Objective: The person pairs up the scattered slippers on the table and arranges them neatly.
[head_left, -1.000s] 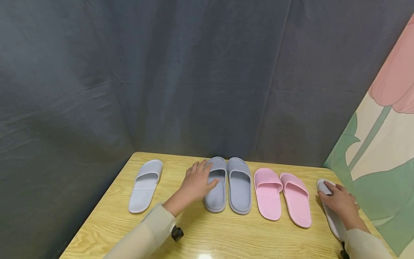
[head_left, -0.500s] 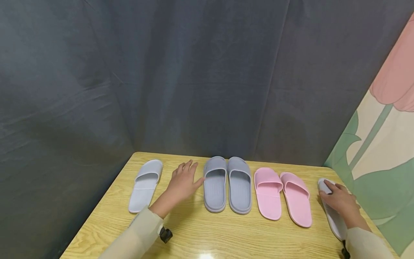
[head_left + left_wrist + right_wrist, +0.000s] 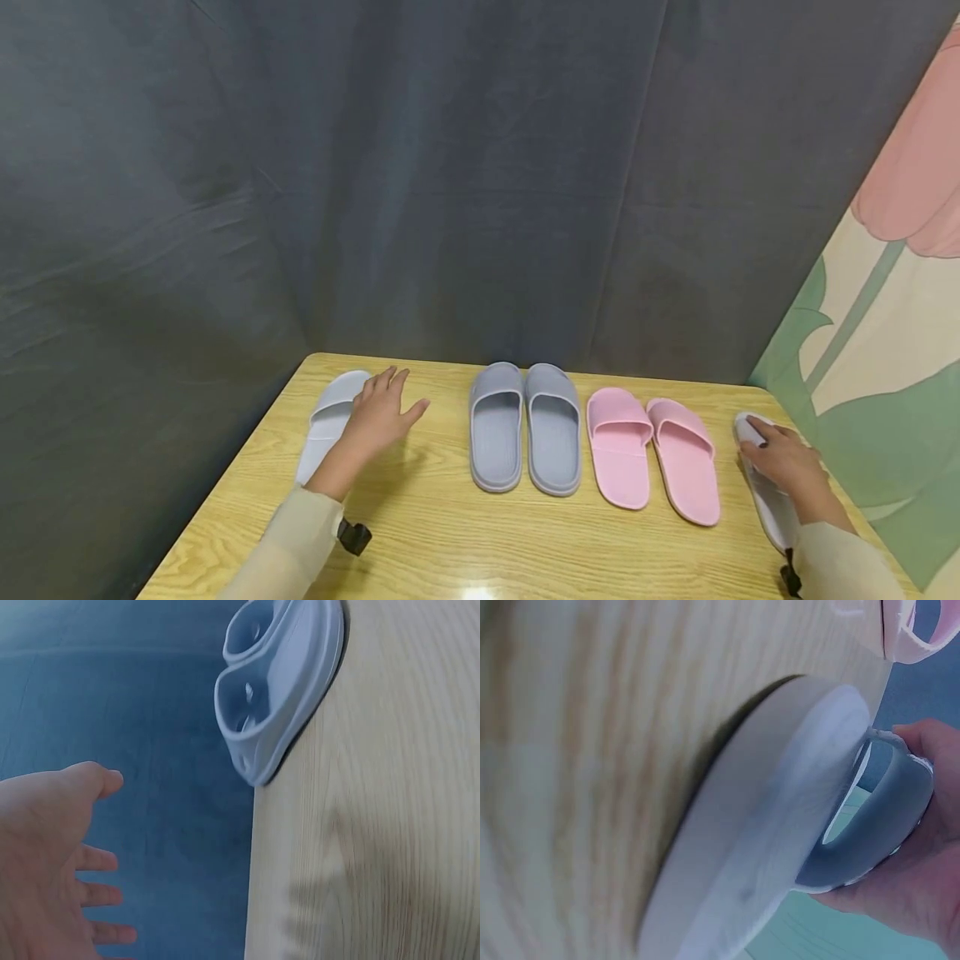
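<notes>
Right grip [image 3: 791,462] on the job: my thumb and fingers wrap the strap of the pale right-end slide slipper [image 3: 771,510], which lies at the right side of the counter [image 3: 480,550], toe toward the dark curtain [image 3: 450,167]! Across the way, my left grip [image 3: 375,417] is raised, fingers extended, thumb out, holding nothing, and from the head view it partly covers the pale left-end slide slipper [image 3: 322,435]; whether the two touch, I can't tell. Between my hands, what a line-up: two grey slide slippers [image 3: 496,450] side by side, then two pink slide slippers [image 3: 621,479], straps close together, heels spread apart. Off to the right, a flower mural [image 3: 885,367]!
</notes>
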`<control>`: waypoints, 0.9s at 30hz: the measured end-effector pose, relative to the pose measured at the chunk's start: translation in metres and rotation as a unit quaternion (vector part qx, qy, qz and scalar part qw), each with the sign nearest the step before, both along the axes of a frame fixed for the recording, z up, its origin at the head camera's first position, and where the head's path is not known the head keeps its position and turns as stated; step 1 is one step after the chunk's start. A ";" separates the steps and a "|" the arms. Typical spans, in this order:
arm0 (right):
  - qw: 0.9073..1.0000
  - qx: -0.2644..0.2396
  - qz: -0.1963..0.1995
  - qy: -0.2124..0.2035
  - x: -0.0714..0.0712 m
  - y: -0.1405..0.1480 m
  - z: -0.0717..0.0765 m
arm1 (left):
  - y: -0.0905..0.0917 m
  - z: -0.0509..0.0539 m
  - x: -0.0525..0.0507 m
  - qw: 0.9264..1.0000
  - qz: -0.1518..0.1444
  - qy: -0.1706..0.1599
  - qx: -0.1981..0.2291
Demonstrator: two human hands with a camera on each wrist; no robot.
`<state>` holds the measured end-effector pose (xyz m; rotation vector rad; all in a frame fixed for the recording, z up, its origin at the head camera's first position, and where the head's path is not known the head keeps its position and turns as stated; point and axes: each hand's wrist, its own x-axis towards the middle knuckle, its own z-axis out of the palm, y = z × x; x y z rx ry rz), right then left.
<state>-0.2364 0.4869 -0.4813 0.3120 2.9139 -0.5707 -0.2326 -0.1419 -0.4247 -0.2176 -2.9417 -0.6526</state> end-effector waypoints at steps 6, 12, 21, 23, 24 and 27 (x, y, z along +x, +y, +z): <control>1.000 -0.005 0.003 -0.009 -0.002 -0.004 -0.003 | -0.024 -0.005 -0.006 1.000 0.012 -0.015 0.002; 1.000 0.004 0.016 -0.009 -0.002 -0.003 0.000 | -0.041 -0.013 -0.014 0.999 0.022 -0.024 0.006; 0.998 0.025 0.051 -0.003 -0.001 0.000 0.006 | -0.060 -0.025 -0.026 0.998 0.039 -0.050 0.012; 0.998 0.031 0.053 -0.004 -0.002 0.000 0.005 | -0.064 -0.028 -0.028 0.998 0.039 -0.052 0.015; 0.998 0.032 0.053 -0.005 -0.002 0.000 0.005 | -0.066 -0.029 -0.029 0.998 0.040 -0.052 0.018; 0.998 0.035 0.054 -0.007 -0.003 0.000 0.004 | -0.072 -0.031 -0.031 0.997 0.043 -0.053 0.022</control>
